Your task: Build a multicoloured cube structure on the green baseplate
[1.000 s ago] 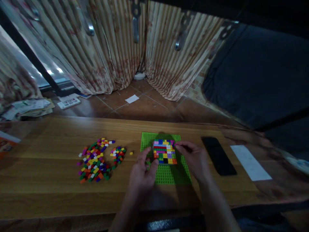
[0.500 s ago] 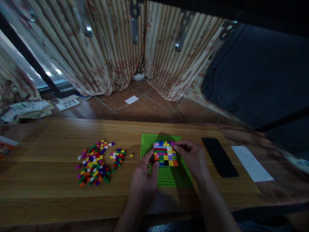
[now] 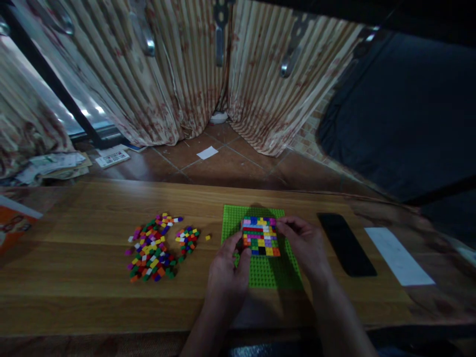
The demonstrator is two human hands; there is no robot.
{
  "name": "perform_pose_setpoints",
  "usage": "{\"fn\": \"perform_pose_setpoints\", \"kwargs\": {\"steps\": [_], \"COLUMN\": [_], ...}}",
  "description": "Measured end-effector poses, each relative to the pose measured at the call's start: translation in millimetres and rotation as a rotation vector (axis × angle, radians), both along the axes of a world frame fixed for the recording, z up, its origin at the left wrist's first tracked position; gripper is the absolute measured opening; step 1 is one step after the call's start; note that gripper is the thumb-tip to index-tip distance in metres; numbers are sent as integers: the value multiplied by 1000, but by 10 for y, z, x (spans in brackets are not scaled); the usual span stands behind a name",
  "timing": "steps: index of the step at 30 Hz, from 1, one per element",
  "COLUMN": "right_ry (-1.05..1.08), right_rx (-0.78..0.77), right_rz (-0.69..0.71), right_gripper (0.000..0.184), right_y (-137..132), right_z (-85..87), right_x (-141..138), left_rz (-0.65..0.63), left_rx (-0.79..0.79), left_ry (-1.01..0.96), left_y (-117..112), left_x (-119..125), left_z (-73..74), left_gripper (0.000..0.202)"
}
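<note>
A green studded baseplate (image 3: 266,275) lies on the wooden table (image 3: 92,292). A patch of small coloured bricks (image 3: 261,236) covers its far middle. My left hand (image 3: 227,267) rests at the patch's left edge, fingers curled against the bricks. My right hand (image 3: 303,243) sits at the patch's right edge, its fingertips pinched at the upper right corner; what they pinch is too small to name. A heap of loose coloured bricks (image 3: 151,248) lies to the left, with a smaller cluster (image 3: 188,238) and one yellow brick (image 3: 208,237) beside it.
A black phone (image 3: 345,244) lies right of the baseplate, with a white paper strip (image 3: 398,256) further right. An orange box (image 3: 13,223) sits at the table's left end. Beyond the table are a tiled floor, curtains and scattered papers.
Both hands stay at the sides of the brick patch with only small finger shifts. The view has slid slightly, so everything sits a little further right.
</note>
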State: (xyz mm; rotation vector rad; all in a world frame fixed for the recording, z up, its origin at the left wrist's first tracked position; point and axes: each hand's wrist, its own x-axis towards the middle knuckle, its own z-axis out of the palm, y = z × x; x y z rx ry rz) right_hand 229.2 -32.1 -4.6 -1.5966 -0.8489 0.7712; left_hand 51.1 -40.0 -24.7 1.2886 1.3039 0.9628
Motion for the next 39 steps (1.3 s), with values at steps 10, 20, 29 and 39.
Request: {"fn": "perform_pose_setpoints", "kwargs": {"steps": [10,20,29,39], "right_ry": [16,84,163,162], "right_rx": [-26,-34,-43,-27], "right_rz": [-30,-52,-56,-101], "right_gripper": [31,31,33,34], "right_y": [28,38,43,-33], "right_z": [-4,9,-4,-72], "right_x": [-10,-29,-23,45], "left_rz": [38,0,21,-6], "left_rx": [-1,102,66,19], "left_ry": [-14,27,34,57], "left_y": [-17,-13,-14,-29], "left_x": [10,8,18,-2], "left_z": [-18,15,-9,-14], "left_gripper": [40,37,38,42]}}
